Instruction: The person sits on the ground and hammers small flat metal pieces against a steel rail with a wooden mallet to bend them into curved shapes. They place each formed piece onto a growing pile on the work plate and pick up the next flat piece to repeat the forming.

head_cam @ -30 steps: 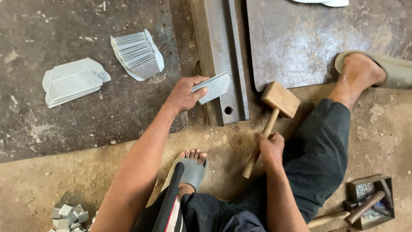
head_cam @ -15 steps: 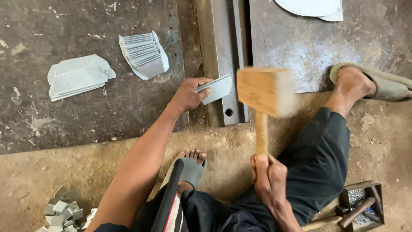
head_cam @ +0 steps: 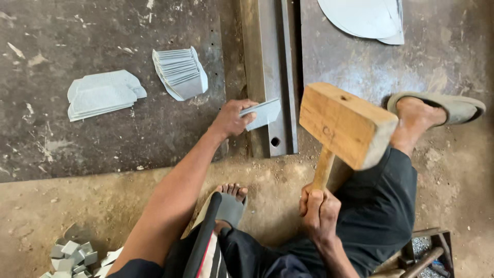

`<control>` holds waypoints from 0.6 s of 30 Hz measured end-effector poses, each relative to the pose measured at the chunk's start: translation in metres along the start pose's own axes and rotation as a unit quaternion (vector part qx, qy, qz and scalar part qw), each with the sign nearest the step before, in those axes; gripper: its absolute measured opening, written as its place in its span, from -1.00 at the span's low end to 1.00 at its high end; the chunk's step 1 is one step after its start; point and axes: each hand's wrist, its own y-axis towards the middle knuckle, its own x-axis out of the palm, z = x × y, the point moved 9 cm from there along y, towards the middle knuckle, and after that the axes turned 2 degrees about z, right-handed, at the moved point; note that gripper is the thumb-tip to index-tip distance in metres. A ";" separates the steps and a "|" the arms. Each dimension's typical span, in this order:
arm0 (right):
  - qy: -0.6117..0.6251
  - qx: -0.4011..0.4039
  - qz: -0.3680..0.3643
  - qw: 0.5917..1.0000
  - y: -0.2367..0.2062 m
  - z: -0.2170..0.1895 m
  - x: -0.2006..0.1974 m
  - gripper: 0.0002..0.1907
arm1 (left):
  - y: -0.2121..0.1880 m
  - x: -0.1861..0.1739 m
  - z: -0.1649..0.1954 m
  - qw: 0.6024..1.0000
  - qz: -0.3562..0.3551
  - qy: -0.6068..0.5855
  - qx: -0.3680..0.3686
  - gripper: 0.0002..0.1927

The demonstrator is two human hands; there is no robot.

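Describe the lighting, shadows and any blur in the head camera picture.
Head view: soft, even daylight, no harsh glare, only a dull sheen on the dark metal plate; a short shadow lies under the sandalled foot; the wooden mallet in the right hand looms large near the lens, edges slightly soft; the left hand and its grey sheet piece are sharp.

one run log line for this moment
left hand: holds metal piece on steel bar | right hand: grips mallet, raised | stacks on floor

Even daylight, soft shadows, sharp focus, mild glare.
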 end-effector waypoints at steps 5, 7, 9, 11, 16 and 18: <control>0.106 -0.043 0.058 0.992 -0.007 -0.073 -0.022 -0.62 | -0.001 0.004 -0.005 0.999 -0.022 0.011 -0.030 -0.66; 0.224 -0.043 0.074 0.971 -0.006 -0.082 -0.024 -0.63 | 0.000 0.003 -0.004 0.999 -0.024 0.008 -0.038 -0.66; 0.144 -0.167 0.099 0.970 -0.003 -0.098 -0.023 -0.69 | 0.001 0.002 -0.001 0.999 -0.028 0.007 -0.043 -0.66; -0.140 -0.405 0.123 0.895 -0.009 -0.118 0.004 -0.60 | 0.002 0.000 0.002 0.999 -0.024 0.009 -0.044 -0.66; 0.039 0.254 0.026 0.966 0.025 0.015 -0.001 -0.75 | 0.009 -0.001 -0.009 0.994 -0.040 0.038 -0.094 -0.67; 0.084 0.002 0.041 0.996 0.027 -0.031 -0.016 -0.61 | 0.011 0.001 -0.005 0.996 -0.044 0.074 -0.033 -0.69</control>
